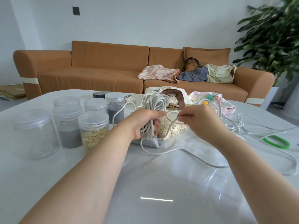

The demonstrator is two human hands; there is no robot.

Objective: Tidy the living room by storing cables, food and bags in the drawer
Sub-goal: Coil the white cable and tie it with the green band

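Observation:
My left hand (pixel 144 122) grips a coiled bundle of white cable (pixel 155 102) upright above the table. My right hand (pixel 199 117) pinches the loose strand of the same cable (pixel 171 122) just right of the bundle. The free end trails over the white table (pixel 161 183) toward the right. Under the hands lies a clear bag of oats (pixel 171 126) on a grey pouch (pixel 150 142). Behind them sit a cream tote bag with a brown handle (pixel 171 96) and a pink drawstring bag (pixel 215 102). No drawer is in view.
Several lidded plastic jars (pixel 93 128) with oats or grey powder stand at the left. More tangled white cable (pixel 237 125) and a green cable (pixel 276 142) lie at the right. Three fabric bags (pixel 191 74) rest on the brown sofa (pixel 97 68). A potted plant (pixel 271 38) stands far right.

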